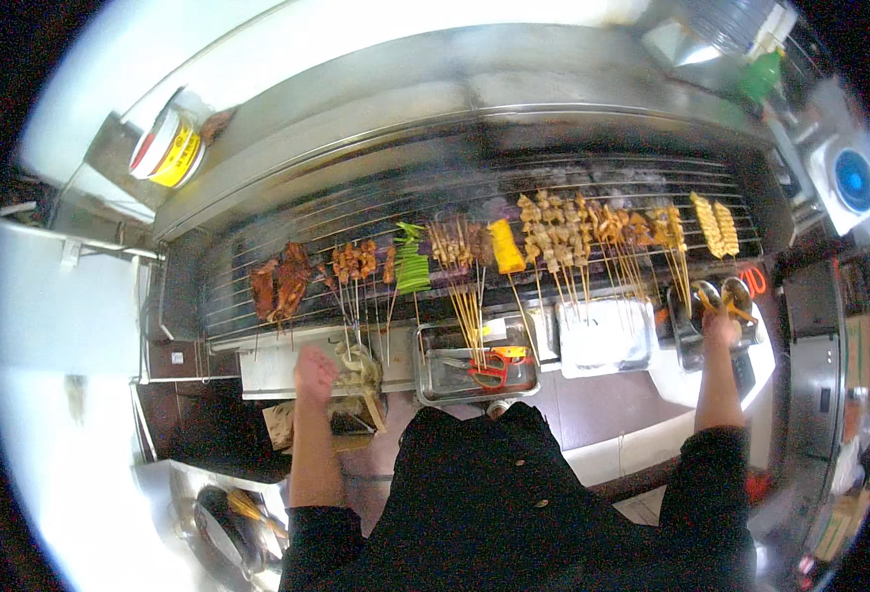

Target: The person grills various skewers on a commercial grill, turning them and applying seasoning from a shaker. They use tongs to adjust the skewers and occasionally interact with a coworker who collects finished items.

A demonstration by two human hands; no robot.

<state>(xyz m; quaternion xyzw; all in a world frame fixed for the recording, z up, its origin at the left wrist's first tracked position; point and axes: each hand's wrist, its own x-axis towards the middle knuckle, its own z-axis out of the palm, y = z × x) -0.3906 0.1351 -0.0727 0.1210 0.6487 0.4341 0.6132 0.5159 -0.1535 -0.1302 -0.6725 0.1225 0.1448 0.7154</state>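
My right hand (720, 328) is closed at the shiny round metal containers (738, 292) at the right, beside yellowish-brown handles (741, 314); its grip is too small to make out. My left hand (317, 374) has its fingers curled together, with nothing visible in them, over the pale ledge in front of the grill. Just right of it lies a crumpled pale cloth (358, 367). Across the grill rack (336, 219) lie browned meat pieces (280, 283), meat skewers (553, 232), green vegetable skewers (412, 259), a yellow piece (505, 247) and pale ridged skewers (715, 226).
A metal tray (430, 380) with red-handled scissors (491, 372) stands before the grill, skewer sticks reaching over it. Right of it is a whitish tray (608, 340). A white and yellow bucket (169, 150) sits far left. A metal pan (220, 533) is at lower left.
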